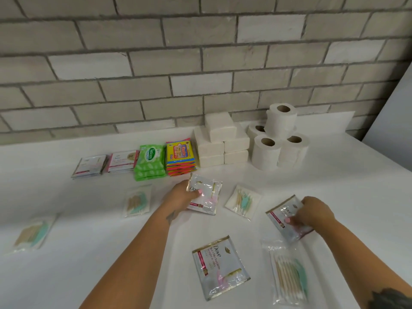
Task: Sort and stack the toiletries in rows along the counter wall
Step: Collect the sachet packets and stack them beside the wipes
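Observation:
My left hand grips a silver Dove sachet lifted just above the white counter. My right hand pinches a second Dove sachet lying at the right. A third Dove sachet lies flat near the front. Along the wall stand rows: a sachet stack, a pink-edged sachet stack, green wipe packs, colourful wipe packs, white tissue packs and toilet rolls.
Clear bags of cotton swabs lie scattered: one at far left, one left of centre, one between my hands, one at front right. A brick wall backs the counter.

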{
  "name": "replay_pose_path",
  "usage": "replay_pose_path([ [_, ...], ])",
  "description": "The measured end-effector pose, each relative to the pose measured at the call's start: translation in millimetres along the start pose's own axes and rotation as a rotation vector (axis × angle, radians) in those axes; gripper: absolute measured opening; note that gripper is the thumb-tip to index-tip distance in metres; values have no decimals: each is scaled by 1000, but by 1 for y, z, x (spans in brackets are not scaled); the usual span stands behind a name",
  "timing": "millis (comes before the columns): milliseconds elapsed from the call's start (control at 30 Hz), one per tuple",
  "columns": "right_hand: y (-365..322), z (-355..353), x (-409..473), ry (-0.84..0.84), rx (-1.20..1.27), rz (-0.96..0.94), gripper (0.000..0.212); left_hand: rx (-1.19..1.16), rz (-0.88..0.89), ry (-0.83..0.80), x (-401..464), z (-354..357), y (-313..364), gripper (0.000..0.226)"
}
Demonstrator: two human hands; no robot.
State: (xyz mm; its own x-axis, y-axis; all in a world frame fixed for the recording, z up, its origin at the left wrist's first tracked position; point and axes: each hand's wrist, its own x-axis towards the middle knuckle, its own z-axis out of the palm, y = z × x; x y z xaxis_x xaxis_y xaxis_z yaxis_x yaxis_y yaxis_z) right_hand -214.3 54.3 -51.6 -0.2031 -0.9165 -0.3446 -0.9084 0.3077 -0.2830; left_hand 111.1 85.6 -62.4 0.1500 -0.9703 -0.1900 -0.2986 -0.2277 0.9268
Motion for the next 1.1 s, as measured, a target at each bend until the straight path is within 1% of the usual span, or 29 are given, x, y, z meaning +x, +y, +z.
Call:
replay_pose_path([
  [100, -8, -13, -2, 77, 83, -64, 33, -47, -18, 3, -3, -5, 1, 19],
  [233, -37, -33, -17, 266, 253, -255, 32, -129, -30, 18, -8, -11, -4, 20],
  [300, -63, -40, -31, 262, 299, -375, 30, -163, -54, 50, -10, -13, -5, 23],
  [367, -93, -38, -47, 154, 280, -485, 32, -245, -72, 58, -13, -15, -7, 20],
  [400, -109, -34, -54, 100, 236, -535, 33, -301, -85, 36, -15, -16, -9, 23],
  [467, -137, -20, -64, 55, 91, -642, 35, -368, -94, -36, -19, -19, -13, 51],
  [500, -150, -11, -68, 50, 18, -695, 35, -367, -87, -74, -22, -21, -15, 64],
  [533, -162, -2, -71, 51, -42, -745, 36, -347, -61, -106, -24, -23, -16, 73],
  [567, -172, 6, -73, 62, -83, -788, 35, -295, -27, -117, -29, -25, -16, 75],
  [633, -189, 21, -76, 88, -120, -844, 33, -192, 45, -90, -34, -29, -17, 66],
  [667, -195, 27, -76, 106, -125, -867, 32, -178, 82, -72, -35, -31, -20, 59],
  [767, -209, 46, -77, 154, -85, -914, 30, -260, 170, -58, -39, -35, -28, 43],
  [833, -210, 57, -77, 233, -28, -944, 39, -283, 190, 16, -41, -35, -33, 26],
  [900, -207, 71, -77, 323, 115, -943, 64, -279, 205, 78, -41, -36, -38, 18],
  [933, -205, 77, -78, 316, 252, -918, 76, -262, 215, 105, -42, -35, -39, 18],
  [967, -204, 81, -81, 266, 410, -877, 84, -252, 229, 130, -42, -35, -39, 17],
  [1000, -202, 85, -84, 185, 560, -817, 88, -244, 236, 150, -43, -34, -39, 16],
  [1067, -200, 91, -88, 22, 750, -692, 85, -246, 234, 185, -42, -32, -44, 22],
  [1100, -198, 94, -89, -14, 773, -660, 80, -252, 223, 196, -42, -30, -47, 26],
])
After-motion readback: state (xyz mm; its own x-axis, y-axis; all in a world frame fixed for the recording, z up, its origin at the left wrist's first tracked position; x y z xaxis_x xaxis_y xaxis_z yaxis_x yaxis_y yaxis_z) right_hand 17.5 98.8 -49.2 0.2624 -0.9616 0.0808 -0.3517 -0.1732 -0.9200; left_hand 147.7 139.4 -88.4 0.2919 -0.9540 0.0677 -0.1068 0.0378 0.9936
